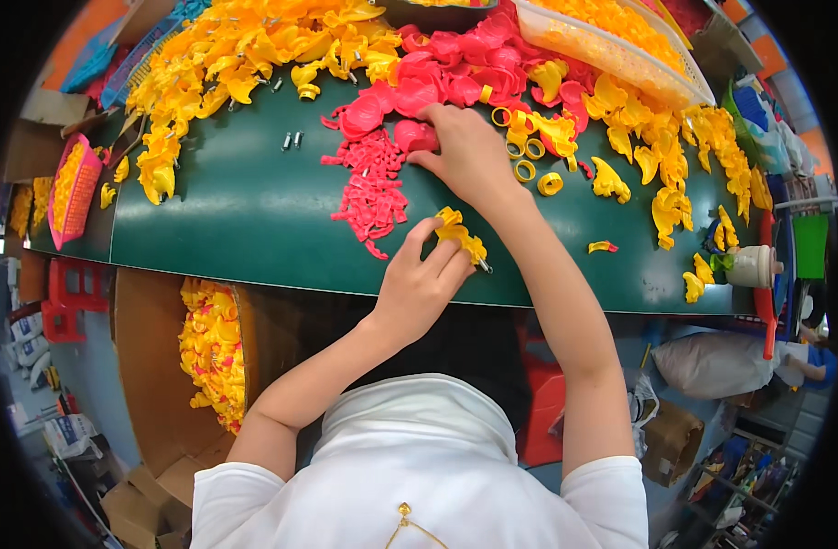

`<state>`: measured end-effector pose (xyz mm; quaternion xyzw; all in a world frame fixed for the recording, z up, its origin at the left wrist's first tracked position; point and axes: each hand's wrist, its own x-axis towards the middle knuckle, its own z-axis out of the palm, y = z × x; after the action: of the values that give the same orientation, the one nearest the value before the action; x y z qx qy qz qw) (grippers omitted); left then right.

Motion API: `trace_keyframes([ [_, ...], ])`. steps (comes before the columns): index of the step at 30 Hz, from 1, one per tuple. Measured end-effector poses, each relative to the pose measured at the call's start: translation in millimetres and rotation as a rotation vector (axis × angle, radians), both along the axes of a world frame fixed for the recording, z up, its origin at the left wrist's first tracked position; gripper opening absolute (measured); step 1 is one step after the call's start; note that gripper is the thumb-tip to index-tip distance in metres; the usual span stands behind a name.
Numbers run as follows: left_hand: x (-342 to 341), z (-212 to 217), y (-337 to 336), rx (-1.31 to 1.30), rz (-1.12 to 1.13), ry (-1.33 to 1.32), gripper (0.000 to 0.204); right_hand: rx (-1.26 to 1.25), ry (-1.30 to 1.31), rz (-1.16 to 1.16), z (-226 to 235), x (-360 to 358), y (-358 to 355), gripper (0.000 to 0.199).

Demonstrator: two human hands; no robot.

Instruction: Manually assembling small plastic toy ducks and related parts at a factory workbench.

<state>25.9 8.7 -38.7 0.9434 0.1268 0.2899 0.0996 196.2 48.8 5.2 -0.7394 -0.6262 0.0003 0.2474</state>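
My left hand [414, 284] is near the table's front edge, its fingers closed round a yellow curved plastic part [463, 240]. A small metal pin [485, 266] sticks out of that part's lower end. Farther forward, my right hand [469, 151] has its thumb and fingers round a rounded red plastic shell [413, 136], at the near edge of a heap of red shells [464, 59]. Left of it lies a pile of small red strips [371, 178]. Several yellow rings [525, 171] lie to the right of my right wrist.
The green table [254, 220] bears heaps of yellow parts [245, 55] at the far left and right. A white basket [620, 55] stands at the back right, a pink basket [69, 192] at the left. Below the table's front edge is a cardboard box [149, 366] of yellow parts.
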Motion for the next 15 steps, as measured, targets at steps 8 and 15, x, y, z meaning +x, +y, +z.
trace_keyframes([
  [8, -9, 21, 8, -0.174, -0.036, 0.046, 0.046, -0.072, 0.126, -0.040, 13, 9, -24, 0.043],
  [15, -11, 11, 4, -0.146, -0.011, -0.057, 0.031, -0.006, 0.494, -0.054, 8, 19, -73, 0.020],
])
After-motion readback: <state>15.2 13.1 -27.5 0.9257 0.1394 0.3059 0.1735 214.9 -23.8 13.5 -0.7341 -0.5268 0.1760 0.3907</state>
